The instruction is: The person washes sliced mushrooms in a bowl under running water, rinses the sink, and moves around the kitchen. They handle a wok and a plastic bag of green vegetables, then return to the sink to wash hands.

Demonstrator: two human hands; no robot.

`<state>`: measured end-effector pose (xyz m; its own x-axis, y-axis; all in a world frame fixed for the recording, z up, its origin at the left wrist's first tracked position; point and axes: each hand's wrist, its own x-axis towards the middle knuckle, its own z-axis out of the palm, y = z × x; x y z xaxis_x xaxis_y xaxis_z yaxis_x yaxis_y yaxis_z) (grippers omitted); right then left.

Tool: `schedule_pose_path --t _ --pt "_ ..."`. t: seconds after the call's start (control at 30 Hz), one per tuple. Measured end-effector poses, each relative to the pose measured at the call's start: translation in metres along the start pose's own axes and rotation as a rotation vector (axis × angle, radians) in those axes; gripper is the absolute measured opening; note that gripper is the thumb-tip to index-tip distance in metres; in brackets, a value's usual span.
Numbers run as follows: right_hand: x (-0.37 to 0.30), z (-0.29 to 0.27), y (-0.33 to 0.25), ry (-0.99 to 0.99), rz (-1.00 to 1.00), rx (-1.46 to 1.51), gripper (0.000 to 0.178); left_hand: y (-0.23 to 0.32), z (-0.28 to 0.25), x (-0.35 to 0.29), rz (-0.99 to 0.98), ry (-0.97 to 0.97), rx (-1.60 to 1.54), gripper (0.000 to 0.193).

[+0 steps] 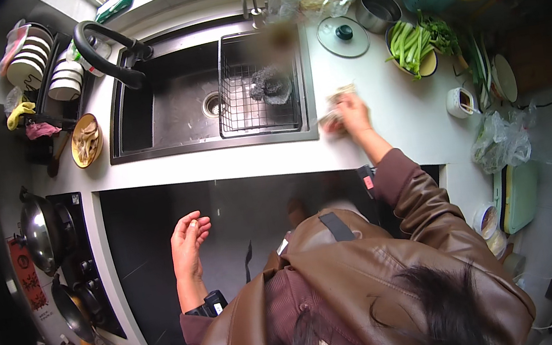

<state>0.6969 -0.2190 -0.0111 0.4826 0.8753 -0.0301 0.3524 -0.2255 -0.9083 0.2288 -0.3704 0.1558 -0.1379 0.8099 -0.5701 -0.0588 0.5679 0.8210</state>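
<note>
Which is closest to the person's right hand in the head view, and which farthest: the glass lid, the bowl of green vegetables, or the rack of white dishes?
From the right hand, which presses a cloth:
1. Glass lid, on the counter just beyond it.
2. Bowl of green vegetables, farther to the right.
3. Rack of white dishes, far left, past the sink.

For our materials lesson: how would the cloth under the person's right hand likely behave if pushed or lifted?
The cloth looks crumpled under the right hand, so it is probably floppy and light. On the smooth white counter it would likely slide rather than roll.
</note>
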Motion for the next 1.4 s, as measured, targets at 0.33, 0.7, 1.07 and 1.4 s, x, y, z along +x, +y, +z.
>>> schedule_pose_path --t 0.33,0.7,1.07,1.4 --pt "0.1 0.038 -0.036 -0.328 0.047 -0.742 0.065 0.016 0.021 0.038 -0.055 0.022 -0.026 0.026" --pt "0.095 0.027 -0.029 -0.659 -0.289 -0.489 0.065 0.04 0.015 0.081 -0.073 -0.001 0.014 0.03" --pt "-0.081 0.019 -0.066 -0.564 0.119 -0.523 0.037 0.026 -0.081 0.152 -0.063 -0.17 -0.032 0.029" --pt "-0.163 0.256 -0.139 -0.707 0.033 -0.514 0.031 -0.009 -0.3 0.149 -0.094 -0.092 -0.041 0.027"
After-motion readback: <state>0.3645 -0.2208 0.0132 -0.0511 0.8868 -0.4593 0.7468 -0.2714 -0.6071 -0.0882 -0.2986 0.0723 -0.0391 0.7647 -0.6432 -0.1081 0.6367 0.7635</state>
